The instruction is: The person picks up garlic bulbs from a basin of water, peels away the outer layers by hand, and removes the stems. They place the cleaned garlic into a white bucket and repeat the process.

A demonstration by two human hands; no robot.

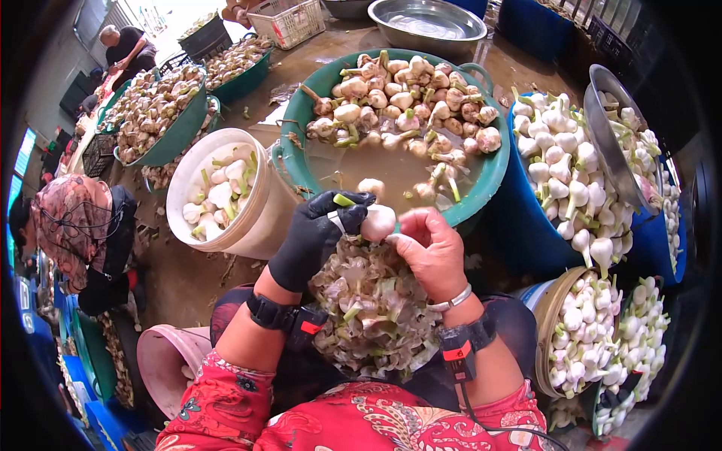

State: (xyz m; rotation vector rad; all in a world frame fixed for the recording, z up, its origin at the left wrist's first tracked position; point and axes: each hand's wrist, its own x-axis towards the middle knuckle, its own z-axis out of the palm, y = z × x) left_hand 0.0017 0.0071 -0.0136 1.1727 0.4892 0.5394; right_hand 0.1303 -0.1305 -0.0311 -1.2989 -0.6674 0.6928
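Note:
My left hand, in a black glove, is closed around a garlic bulb with a short green stem. The bare fingers of my right hand pinch together at the bulb's right side; a small greenish bit shows by the fingertips. Below both hands lies a heap of loose garlic skins. Just beyond them stands a green basin of murky water, with unpeeled garlic bulbs piled along its far side.
A white bucket of peeled garlic stands left, a pink bucket lower left. Blue tubs and a tan bucket of white bulbs are right. A metal basin sits behind. Other people are at left.

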